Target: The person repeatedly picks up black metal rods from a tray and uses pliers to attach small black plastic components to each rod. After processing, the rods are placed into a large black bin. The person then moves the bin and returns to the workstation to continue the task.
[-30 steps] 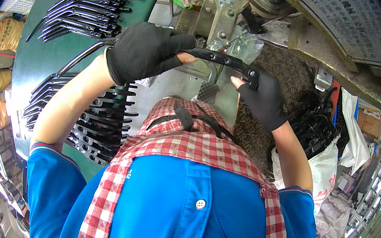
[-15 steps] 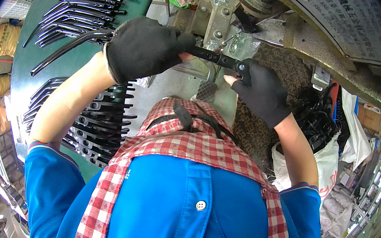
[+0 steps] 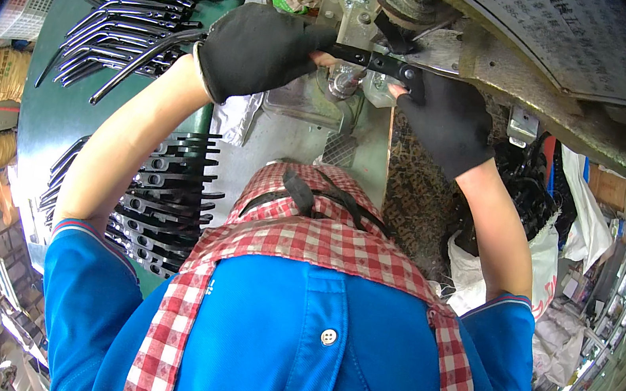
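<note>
Green workbench [image 3: 44,118] carries rows of curved black metal strips [image 3: 138,19] to the person's left, with a grimy machine [image 3: 402,16] ahead. Both gloved hands pinch one black strip [image 3: 372,61] at the machine's base: left hand [image 3: 258,48] closed round its left end, right hand [image 3: 444,118] with fingers curled on its right end.

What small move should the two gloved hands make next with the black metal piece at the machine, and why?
Probably steady the black metal piece under the machine head. The left hand and right hand grip its two ends, and its middle lies just beneath the head.
</note>
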The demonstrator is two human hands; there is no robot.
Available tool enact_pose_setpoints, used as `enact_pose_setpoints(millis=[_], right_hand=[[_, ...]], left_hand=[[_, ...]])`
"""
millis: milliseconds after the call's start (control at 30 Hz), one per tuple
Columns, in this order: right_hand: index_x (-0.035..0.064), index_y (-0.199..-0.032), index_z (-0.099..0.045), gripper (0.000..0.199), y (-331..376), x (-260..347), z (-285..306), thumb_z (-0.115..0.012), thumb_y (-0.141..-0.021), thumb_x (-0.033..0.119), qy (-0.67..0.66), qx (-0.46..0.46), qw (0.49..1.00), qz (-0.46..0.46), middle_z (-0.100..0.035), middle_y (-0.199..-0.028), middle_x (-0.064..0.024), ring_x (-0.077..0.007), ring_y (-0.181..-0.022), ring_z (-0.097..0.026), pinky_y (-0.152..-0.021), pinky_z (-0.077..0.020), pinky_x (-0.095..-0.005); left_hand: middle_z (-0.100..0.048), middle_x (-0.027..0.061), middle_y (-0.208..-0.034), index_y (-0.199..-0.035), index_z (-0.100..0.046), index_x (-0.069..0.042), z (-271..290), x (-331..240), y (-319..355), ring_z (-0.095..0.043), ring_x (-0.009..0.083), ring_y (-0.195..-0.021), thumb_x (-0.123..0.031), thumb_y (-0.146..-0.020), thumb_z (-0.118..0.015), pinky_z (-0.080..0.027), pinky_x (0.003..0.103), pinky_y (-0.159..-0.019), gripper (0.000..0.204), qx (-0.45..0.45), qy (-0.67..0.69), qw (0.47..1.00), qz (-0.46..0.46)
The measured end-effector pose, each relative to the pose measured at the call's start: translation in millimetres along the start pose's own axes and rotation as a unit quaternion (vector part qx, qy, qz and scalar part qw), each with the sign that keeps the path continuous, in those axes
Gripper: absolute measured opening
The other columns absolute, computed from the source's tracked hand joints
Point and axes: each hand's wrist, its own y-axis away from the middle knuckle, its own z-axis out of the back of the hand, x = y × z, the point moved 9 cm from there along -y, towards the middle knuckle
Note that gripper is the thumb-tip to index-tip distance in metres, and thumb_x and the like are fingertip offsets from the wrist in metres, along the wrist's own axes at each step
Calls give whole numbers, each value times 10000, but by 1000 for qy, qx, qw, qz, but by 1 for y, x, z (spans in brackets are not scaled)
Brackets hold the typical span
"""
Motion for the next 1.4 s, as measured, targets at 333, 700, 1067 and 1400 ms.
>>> enact_pose_setpoints(millis=[333,700,1067,1400], right_hand=[[24,-1040,-572,461,-9,-23,-29,-618,-810,421,-45,158,984,-67,-615,-936,-213,-381,-885,-604,-765,-471,-433],[-3,-802,-630,270,-12,-26,-38,-632,-675,237,-64,100,988,-104,-624,-724,-194,-326,-683,-626,-656,-476,-408],[27,-856,-623,258,-20,-29,-63,-626,-688,223,-4,217,975,-52,-632,-836,-214,-373,-816,-622,-742,-484,-441],[83,-1031,-570,349,33,23,13,-719,-737,196,-64,-180,976,106,-614,-857,-125,-318,-824,-602,-784,-479,-390]], left_hand=[[-590,175,-632,-991,-627,-79,-17,0,-5,-599,375,-603,-360,-903,-543,-456,461,-552,306,40,35,999,10],[-593,194,-662,-1001,-640,-96,-23,10,-16,-606,394,-641,-429,-932,-468,-468,484,-573,381,28,15,996,-82],[-637,165,-742,-1122,-623,-158,-50,23,-21,-634,368,-685,-432,-915,-502,-492,453,-594,364,72,-1,992,-102],[-627,152,-748,-1069,-608,-148,-38,21,-4,-634,357,-691,-363,-868,-583,-495,449,-596,295,69,-5,996,-56]])
